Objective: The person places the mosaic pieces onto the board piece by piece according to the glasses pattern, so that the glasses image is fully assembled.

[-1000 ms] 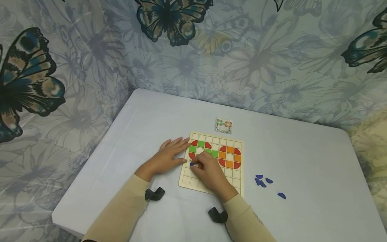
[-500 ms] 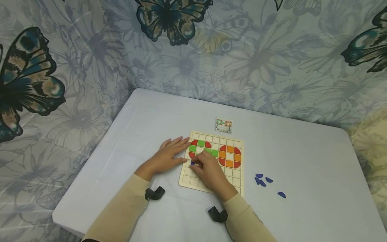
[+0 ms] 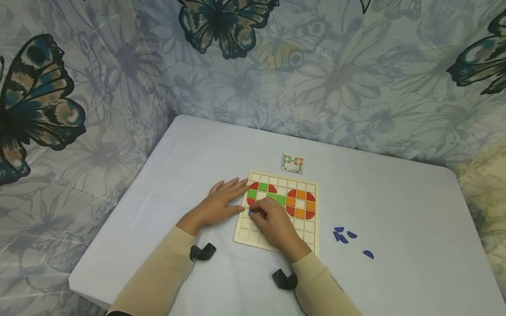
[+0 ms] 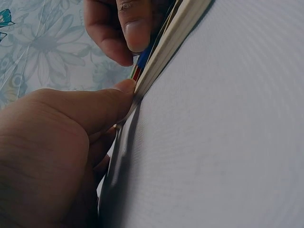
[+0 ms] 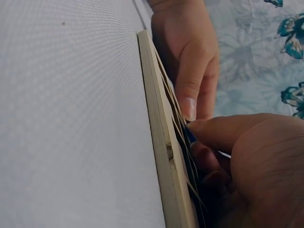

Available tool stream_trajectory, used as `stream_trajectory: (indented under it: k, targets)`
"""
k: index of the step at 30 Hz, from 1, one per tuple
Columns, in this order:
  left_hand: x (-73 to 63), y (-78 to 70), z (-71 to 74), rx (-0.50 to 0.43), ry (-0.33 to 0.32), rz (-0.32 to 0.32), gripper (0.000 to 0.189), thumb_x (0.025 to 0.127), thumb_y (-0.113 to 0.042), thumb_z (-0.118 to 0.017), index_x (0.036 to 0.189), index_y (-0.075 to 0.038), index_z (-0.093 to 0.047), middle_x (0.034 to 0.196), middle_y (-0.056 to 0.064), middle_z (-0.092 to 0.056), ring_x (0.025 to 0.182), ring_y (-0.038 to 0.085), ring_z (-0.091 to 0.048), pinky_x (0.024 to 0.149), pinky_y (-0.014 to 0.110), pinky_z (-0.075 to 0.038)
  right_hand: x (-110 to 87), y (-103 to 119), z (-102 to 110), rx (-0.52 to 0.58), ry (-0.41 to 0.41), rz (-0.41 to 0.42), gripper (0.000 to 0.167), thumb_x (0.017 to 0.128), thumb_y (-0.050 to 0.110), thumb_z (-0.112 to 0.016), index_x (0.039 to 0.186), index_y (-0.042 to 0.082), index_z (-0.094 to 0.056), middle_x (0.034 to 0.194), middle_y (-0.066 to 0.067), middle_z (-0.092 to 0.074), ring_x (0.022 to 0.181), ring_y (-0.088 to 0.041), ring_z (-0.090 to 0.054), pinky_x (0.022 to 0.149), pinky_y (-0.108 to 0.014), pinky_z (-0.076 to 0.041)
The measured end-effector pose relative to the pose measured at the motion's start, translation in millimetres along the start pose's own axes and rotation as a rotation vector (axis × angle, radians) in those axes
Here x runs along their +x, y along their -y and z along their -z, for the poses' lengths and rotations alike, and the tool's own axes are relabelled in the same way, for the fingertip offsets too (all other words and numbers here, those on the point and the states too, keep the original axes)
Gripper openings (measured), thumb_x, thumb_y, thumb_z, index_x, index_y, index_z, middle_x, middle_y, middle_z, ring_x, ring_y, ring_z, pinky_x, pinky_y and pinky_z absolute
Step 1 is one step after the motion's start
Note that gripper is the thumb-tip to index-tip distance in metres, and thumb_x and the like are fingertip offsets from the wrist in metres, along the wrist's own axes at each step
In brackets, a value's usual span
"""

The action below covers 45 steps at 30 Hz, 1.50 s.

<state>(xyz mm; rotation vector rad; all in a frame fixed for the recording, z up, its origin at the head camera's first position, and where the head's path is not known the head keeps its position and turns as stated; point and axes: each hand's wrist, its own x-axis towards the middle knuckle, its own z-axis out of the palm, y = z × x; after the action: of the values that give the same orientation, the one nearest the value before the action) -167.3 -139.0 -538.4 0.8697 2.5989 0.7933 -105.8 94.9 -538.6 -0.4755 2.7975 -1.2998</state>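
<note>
A wooden grid board (image 3: 244, 235) lies on the table, with red, green and orange pieces set in its upper rows. My right hand (image 3: 274, 221) is over the board's left part and pinches a small blue piece (image 3: 251, 212) between thumb and fingers, at a cell just below the red piece (image 3: 251, 202). In the right wrist view only a sliver of the blue piece (image 5: 190, 135) shows by the thumb. With fingers spread and straight, my left hand (image 3: 215, 205) rests at the board's left edge, its thumb and fingertips touching the rim. Part of the pattern is hidden under my right hand.
Several blue half-round pieces (image 3: 352, 235) lie loose on the white table (image 3: 415, 210) to the right of the board. A small pattern card (image 3: 293, 163) lies beyond the board's far edge. A butterfly-print cloth (image 3: 245, 87) stands behind the table.
My right fingertips have shifted very slightly with the blue piece, which now shows a little farther up the board. My left hand and the loose pieces have stayed put.
</note>
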Motion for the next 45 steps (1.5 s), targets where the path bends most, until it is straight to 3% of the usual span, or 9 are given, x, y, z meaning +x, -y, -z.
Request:
stream_trajectory:
  k: [12, 17, 22, 27, 33, 40, 45]
  targets:
    - [0.8, 1.5, -1.3, 0.006, -0.002, 0.0, 0.071, 0.109, -0.039, -0.068, 0.171, -0.021, -0.039, 0.178, -0.009, -0.023, 0.165, 0.018, -0.011, 0.13, 0.051, 0.0, 0.7, 0.9, -2.2, -0.04, 0.018, -0.021, 0.014, 0.097, 0.015, -0.083, 0.111, 0.013, -0.082, 0.092, 0.009, -0.058, 0.08, -0.012, -0.055, 0.068, -0.029, -0.051]
    - [0.4, 1.7, -1.0, 0.003, 0.001, 0.002, 0.071, 0.109, -0.039, -0.068, 0.171, -0.021, -0.039, 0.178, -0.009, -0.023, 0.165, 0.017, -0.01, 0.13, 0.051, 0.001, 0.5, -2.5, -2.6, 0.013, -0.002, -0.028, 0.017, 0.102, 0.019, -0.079, 0.118, 0.013, -0.081, 0.094, 0.009, -0.061, 0.083, -0.013, -0.057, 0.071, -0.031, -0.052]
    - [0.6, 2.1, -0.9, 0.004, -0.003, 0.002, 0.071, 0.109, -0.04, -0.068, 0.171, -0.022, -0.039, 0.178, -0.009, -0.023, 0.165, 0.017, -0.01, 0.13, 0.052, 0.001, 0.0, -4.4, 0.5, 0.178, -0.032, -0.099, 0.022, 0.11, 0.035, -0.069, 0.121, 0.019, -0.079, 0.102, 0.009, -0.068, 0.091, -0.016, -0.062, 0.081, -0.038, -0.056]
    - [1.2, 2.3, -1.8, -0.001, -0.006, 0.005, 0.071, 0.109, -0.04, -0.069, 0.171, -0.022, -0.039, 0.178, -0.01, -0.023, 0.165, 0.016, -0.01, 0.13, 0.051, 0.001, -2.0, -6.0, 4.7, 0.382, -0.063, -0.158, 0.042, 0.114, 0.05, -0.056, 0.12, 0.015, -0.078, 0.096, -0.002, -0.069, 0.09, -0.024, -0.063, 0.079, -0.041, -0.054]
    - [1.2, 1.7, -1.6, -0.002, -0.004, 0.001, 0.072, 0.108, -0.041, -0.07, 0.171, -0.022, -0.039, 0.178, -0.01, -0.023, 0.165, 0.017, -0.01, 0.13, 0.053, 0.0, -4.3, -7.6, 13.1, 0.694, -0.087, -0.105, 0.061, 0.119, 0.046, -0.039, 0.126, -0.005, -0.072, 0.103, -0.019, -0.069, 0.089, -0.035, -0.063, 0.078, -0.03, -0.055]
    - [1.3, 2.4, -2.1, -0.004, -0.005, -0.003, 0.072, 0.108, -0.041, -0.069, 0.171, -0.021, -0.04, 0.178, -0.009, -0.023, 0.165, 0.017, -0.011, 0.13, 0.053, 0.0, -8.1, -15.7, 25.5, 1.022, -0.104, -0.026, 0.084, 0.118, 0.054, -0.021, 0.133, -0.021, -0.054, 0.11, -0.026, -0.064, 0.097, -0.037, -0.065, 0.085, -0.037, -0.057]
    - [1.6, 0.7, -2.1, -0.006, 0.001, 0.01, 0.073, 0.108, -0.043, -0.068, 0.172, -0.021, -0.039, 0.178, -0.008, -0.023, 0.165, 0.018, -0.01, 0.13, 0.054, 0.0, -14.9, -21.9, 36.7, 1.093, -0.143, -0.025, 0.096, 0.114, 0.065, -0.018, 0.135, -0.023, -0.051, 0.112, -0.02, -0.068, 0.103, -0.035, -0.066, 0.09, -0.04, -0.057]
